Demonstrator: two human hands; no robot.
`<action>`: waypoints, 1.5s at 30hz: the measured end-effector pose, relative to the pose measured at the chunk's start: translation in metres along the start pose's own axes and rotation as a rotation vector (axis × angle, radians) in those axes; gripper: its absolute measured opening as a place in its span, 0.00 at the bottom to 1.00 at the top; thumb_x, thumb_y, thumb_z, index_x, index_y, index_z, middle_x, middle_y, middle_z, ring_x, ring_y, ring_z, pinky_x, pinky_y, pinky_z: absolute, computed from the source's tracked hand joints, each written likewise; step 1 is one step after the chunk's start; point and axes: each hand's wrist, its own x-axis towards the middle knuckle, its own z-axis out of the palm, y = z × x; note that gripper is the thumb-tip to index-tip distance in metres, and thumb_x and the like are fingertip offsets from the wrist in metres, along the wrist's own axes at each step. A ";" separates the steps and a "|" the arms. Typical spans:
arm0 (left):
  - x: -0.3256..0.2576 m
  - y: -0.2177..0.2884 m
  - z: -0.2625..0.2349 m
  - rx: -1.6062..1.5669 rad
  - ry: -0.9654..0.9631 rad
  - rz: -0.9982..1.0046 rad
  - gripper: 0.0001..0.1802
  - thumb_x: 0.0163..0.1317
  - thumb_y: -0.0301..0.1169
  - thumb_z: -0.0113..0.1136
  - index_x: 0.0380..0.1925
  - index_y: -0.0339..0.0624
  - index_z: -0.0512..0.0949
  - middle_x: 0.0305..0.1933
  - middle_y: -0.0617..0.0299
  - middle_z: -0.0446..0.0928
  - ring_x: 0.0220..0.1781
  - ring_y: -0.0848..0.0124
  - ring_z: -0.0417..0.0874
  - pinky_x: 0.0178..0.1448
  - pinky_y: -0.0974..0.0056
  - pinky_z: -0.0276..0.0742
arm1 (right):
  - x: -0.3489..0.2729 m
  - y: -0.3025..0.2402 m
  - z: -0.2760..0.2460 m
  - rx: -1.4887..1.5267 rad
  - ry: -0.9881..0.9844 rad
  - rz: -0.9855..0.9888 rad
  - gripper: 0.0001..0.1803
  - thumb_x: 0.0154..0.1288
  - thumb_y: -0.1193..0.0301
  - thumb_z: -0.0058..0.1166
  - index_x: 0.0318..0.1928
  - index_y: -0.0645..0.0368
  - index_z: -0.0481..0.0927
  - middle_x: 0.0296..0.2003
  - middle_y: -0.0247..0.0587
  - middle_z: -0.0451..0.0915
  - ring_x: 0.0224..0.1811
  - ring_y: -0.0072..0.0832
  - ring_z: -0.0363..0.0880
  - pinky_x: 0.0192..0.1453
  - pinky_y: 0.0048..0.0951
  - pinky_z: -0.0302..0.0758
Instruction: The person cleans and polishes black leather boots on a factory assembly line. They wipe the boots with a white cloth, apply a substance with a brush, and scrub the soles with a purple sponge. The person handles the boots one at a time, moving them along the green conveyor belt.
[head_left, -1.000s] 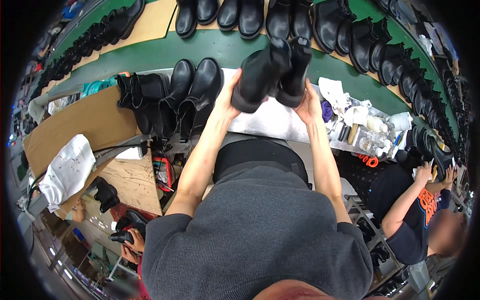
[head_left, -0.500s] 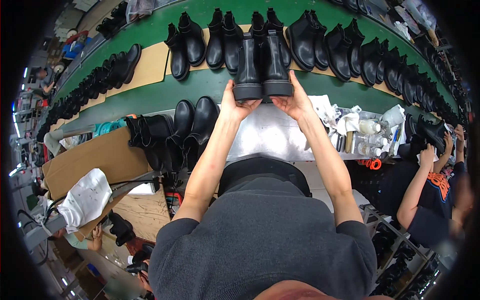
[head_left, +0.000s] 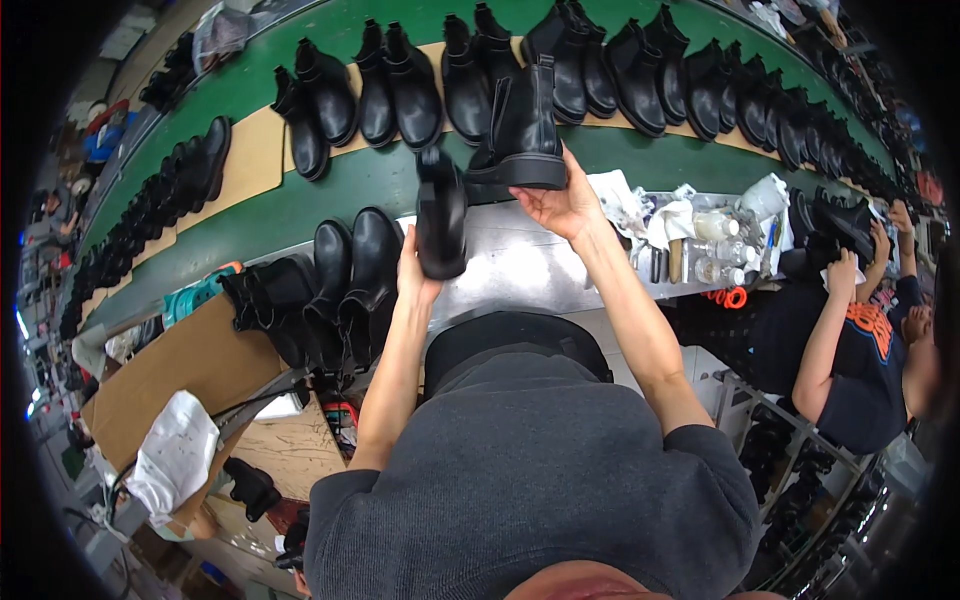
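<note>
A black ankle boot, somewhat blurred, hangs tilted in the grip of my left hand, above the front edge of the metal worktop. Farther off and to the right, my right hand holds a second black ankle boot from under its heel, with the thick sole edge turned to me. This second boot stands apart from the first and overlaps the row of boots behind it. Parts of the fingers of both hands are hidden by the boots.
Pairs of black boots line the green table on cardboard strips. More boots stand left of my arm beside a cardboard box. Plastic bottles and white cloths lie at right, near a co-worker's arm.
The two boots, side by side before, are now apart. My left hand has brought its boot nearer and leftward and tilted it; the right boot is turned sideways. The view has shifted.
</note>
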 end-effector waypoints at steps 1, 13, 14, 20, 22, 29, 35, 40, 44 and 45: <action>-0.001 -0.001 -0.031 0.238 0.116 0.054 0.17 0.72 0.39 0.45 0.53 0.42 0.74 0.53 0.51 0.77 0.56 0.64 0.78 0.63 0.51 0.71 | -0.001 -0.001 -0.004 0.034 -0.008 0.009 0.34 0.60 0.40 0.52 0.51 0.57 0.75 0.42 0.47 0.79 0.41 0.40 0.80 0.43 0.33 0.79; -0.077 0.004 0.135 1.007 -0.290 0.675 0.41 0.52 0.34 0.72 0.63 0.35 0.62 0.65 0.49 0.64 0.70 0.58 0.62 0.71 0.52 0.59 | -0.022 0.003 -0.018 0.190 -0.064 -0.085 0.33 0.62 0.42 0.49 0.55 0.56 0.73 0.49 0.47 0.76 0.50 0.41 0.75 0.50 0.37 0.76; -0.078 -0.010 0.143 1.113 -0.281 0.655 0.47 0.48 0.36 0.74 0.65 0.36 0.58 0.67 0.48 0.60 0.71 0.56 0.61 0.70 0.51 0.59 | -0.022 0.014 -0.015 0.236 0.015 -0.123 0.29 0.60 0.44 0.54 0.51 0.54 0.74 0.47 0.44 0.77 0.49 0.36 0.75 0.52 0.40 0.75; -0.066 -0.068 0.116 0.970 -0.260 0.523 0.52 0.48 0.29 0.74 0.68 0.31 0.51 0.64 0.49 0.63 0.63 0.63 0.68 0.67 0.62 0.62 | -0.052 0.043 -0.022 -0.636 0.074 -0.131 0.33 0.67 0.43 0.44 0.55 0.61 0.76 0.47 0.40 0.80 0.47 0.27 0.78 0.51 0.29 0.74; -0.060 -0.070 0.103 0.961 -0.220 0.497 0.48 0.50 0.25 0.71 0.67 0.31 0.53 0.62 0.51 0.66 0.61 0.65 0.70 0.66 0.63 0.63 | -0.042 0.050 -0.078 -1.177 0.309 -0.449 0.33 0.65 0.43 0.48 0.48 0.64 0.80 0.41 0.41 0.83 0.43 0.29 0.80 0.47 0.32 0.75; -0.055 -0.061 0.104 0.855 -0.191 0.415 0.33 0.55 0.25 0.67 0.59 0.35 0.63 0.49 0.58 0.73 0.50 0.72 0.75 0.55 0.68 0.69 | -0.132 -0.035 -0.204 -1.328 0.960 -0.748 0.14 0.56 0.63 0.58 0.35 0.60 0.85 0.32 0.53 0.83 0.36 0.46 0.83 0.43 0.40 0.77; -0.048 -0.058 0.125 0.849 -0.156 0.261 0.45 0.51 0.24 0.70 0.66 0.36 0.54 0.54 0.53 0.70 0.54 0.66 0.74 0.60 0.63 0.69 | -0.079 -0.078 -0.221 -1.504 1.102 -0.667 0.15 0.56 0.61 0.60 0.35 0.61 0.85 0.31 0.54 0.83 0.34 0.49 0.83 0.42 0.42 0.76; -0.036 -0.068 0.139 0.745 -0.228 0.273 0.51 0.46 0.20 0.72 0.67 0.34 0.49 0.53 0.52 0.70 0.50 0.66 0.77 0.53 0.63 0.77 | -0.021 -0.091 -0.254 -1.586 1.156 -0.757 0.14 0.54 0.63 0.59 0.31 0.62 0.83 0.29 0.52 0.83 0.35 0.48 0.83 0.42 0.43 0.77; -0.035 -0.066 0.154 0.772 -0.221 0.287 0.53 0.45 0.22 0.73 0.67 0.27 0.49 0.50 0.53 0.73 0.49 0.68 0.77 0.54 0.66 0.75 | -0.064 -0.097 -0.216 -1.390 1.069 -0.769 0.16 0.53 0.62 0.61 0.34 0.64 0.83 0.29 0.51 0.84 0.35 0.45 0.84 0.42 0.42 0.77; -0.033 -0.067 0.153 0.788 -0.235 0.288 0.54 0.45 0.23 0.73 0.68 0.27 0.48 0.50 0.53 0.73 0.48 0.68 0.77 0.54 0.67 0.75 | -0.063 -0.093 -0.219 -1.475 1.083 -0.722 0.17 0.53 0.62 0.61 0.35 0.64 0.84 0.30 0.51 0.84 0.36 0.45 0.84 0.42 0.42 0.77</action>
